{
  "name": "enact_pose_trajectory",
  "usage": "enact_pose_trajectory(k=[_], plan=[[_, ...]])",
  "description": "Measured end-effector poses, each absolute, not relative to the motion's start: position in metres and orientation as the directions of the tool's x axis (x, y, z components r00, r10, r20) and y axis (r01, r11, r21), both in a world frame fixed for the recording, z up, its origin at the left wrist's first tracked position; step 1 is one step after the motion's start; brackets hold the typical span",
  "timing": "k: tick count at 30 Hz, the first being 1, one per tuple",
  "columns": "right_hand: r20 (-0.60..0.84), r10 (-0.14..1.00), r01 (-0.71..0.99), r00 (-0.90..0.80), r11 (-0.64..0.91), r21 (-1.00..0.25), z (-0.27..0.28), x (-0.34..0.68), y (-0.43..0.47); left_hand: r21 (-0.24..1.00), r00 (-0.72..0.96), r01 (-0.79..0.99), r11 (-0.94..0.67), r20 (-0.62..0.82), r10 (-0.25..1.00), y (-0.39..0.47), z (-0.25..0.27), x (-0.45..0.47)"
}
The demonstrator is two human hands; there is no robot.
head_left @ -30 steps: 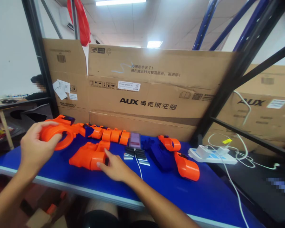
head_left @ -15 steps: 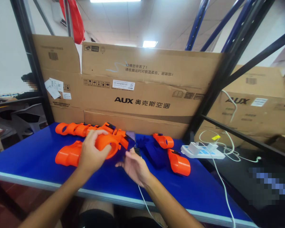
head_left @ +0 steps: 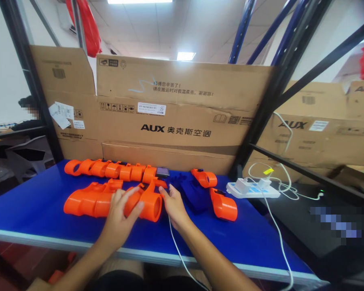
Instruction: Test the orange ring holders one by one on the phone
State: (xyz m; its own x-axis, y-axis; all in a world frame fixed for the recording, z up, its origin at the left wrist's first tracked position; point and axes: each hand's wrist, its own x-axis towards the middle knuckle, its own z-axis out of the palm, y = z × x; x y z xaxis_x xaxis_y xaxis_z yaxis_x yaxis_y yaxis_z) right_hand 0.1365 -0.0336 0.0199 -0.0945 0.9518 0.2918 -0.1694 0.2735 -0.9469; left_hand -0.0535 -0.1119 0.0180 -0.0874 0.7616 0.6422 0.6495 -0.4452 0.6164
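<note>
My left hand (head_left: 121,218) lies over the front row of orange plastic rings (head_left: 87,202), thumb and fingers spread apart against them. At this row's right end, an orange ring-shaped cuff (head_left: 151,206) lies with its round opening facing right and an upright tab on top. Just right of that cuff is my right hand (head_left: 176,206), its fingers closed around a white cable (head_left: 177,248) that hangs below it over the table edge. The cable's end is hidden in the hand. Behind both hands runs a second row of orange rings (head_left: 125,173).
A small dark-screened device (head_left: 162,171) sits at the back row's right end. Dark blue cloth (head_left: 194,196) lies right of my hands, beside two orange cuffs (head_left: 224,205). A white power strip (head_left: 255,188) with chargers and cables rests at the right edge. Cardboard (head_left: 170,149) walls the back.
The orange cuff in my left hand has come down to the front row's right end, and the left fingers have spread. My right hand has shifted slightly beside it. The view has turned slightly right.
</note>
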Motion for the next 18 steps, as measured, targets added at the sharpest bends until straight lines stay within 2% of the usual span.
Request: enact_pose_trajectory(k=[4,14,18], plan=[[0.280,0.957,-0.174,-0.077,0.263,-0.949,0.020,0.149,-0.034,0.608,-0.152,0.689,-0.394,0.653,0.742,-0.109,-0.006,-0.072],[0.220,0.954,-0.135,-0.206,0.195,-0.972,0.019,0.171,-0.048,0.455,-0.110,0.828,-0.326,0.704,0.702,-0.090,-0.024,-0.081],[0.148,0.948,-0.226,-0.282,0.084,-0.970,0.028,0.173,-0.048,0.430,-0.104,0.840,-0.331,0.726,0.679,-0.094,-0.017,-0.077]])
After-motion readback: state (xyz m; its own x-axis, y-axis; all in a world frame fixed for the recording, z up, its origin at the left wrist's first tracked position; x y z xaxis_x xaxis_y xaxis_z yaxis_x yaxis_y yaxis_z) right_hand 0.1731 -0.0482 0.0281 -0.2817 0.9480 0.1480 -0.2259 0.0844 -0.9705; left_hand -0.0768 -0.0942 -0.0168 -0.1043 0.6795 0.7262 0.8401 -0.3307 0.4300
